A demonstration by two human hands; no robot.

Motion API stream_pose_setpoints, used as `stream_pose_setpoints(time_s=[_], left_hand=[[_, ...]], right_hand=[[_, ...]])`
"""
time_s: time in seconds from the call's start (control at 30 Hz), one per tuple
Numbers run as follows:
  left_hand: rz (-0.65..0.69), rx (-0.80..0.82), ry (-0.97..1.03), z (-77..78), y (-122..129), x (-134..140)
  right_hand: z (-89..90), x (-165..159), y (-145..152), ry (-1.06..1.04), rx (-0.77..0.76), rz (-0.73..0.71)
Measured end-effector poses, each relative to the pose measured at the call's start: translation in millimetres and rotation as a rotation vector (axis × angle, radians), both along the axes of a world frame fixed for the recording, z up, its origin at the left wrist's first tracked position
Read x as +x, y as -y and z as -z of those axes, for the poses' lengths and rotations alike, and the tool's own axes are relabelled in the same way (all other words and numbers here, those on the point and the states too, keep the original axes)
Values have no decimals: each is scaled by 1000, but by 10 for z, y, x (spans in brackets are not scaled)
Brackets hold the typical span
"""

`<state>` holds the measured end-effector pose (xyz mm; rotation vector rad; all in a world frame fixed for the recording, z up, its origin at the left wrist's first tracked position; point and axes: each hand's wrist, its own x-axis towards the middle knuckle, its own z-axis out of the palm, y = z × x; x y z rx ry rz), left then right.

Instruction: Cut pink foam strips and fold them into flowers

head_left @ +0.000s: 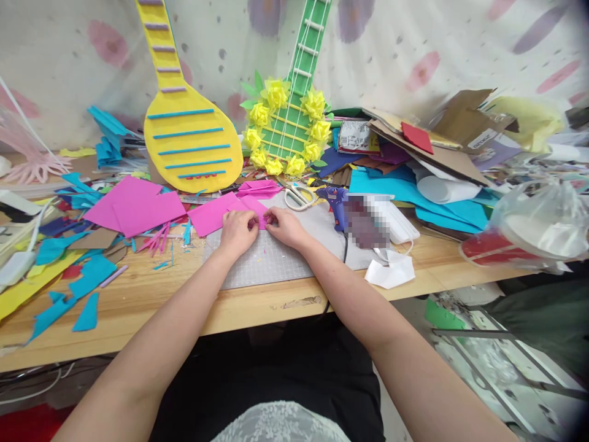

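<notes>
Both of my hands are at a sheet of magenta paper (252,205) over the grey cutting mat (269,267). My left hand (239,232) has its fingers curled and pinched on the sheet's near edge. Close beside it, my right hand (286,228) pinches the same sheet at its right end. The fingertips partly cover the paper, so its folds cannot be made out. Another magenta sheet (207,215) lies by my left hand, and a folded magenta piece (257,188) sits just behind. White-handled scissors (300,198) rest behind my right hand.
A blue glue gun (338,207) lies to the right, its cord crossing the mat. Yellow (193,138) and green (288,126) paper instruments stand at the back. Blue scraps (94,270) cover the left; stacked cardboard (427,150) and a bagged cup (515,239) occupy the right.
</notes>
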<state>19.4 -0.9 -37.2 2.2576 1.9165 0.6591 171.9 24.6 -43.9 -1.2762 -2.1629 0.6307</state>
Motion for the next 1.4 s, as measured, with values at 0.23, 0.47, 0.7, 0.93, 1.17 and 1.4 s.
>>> stream_pose_setpoints(time_s=[0.23,0.47,0.7,0.93,1.17,1.4], left_hand=[[-10,1,-33,13,17,3],[-68,5,-50,41,20,37],[-103,-13,-56,36,24,103],[-103,-14,-23,36,34,75],[-109,-23,-2,63,7,42],[-104,-10,19,49,29,27]], right_hand=[[0,12,-4,-17,-17,-22],[31,38,-57,-116,-130,0],[36,38,-53,-121,-125,0],[10,49,-36,-140,-141,-3],[19,6,0,-47,-45,20],[27,-44,39,121,108,9]])
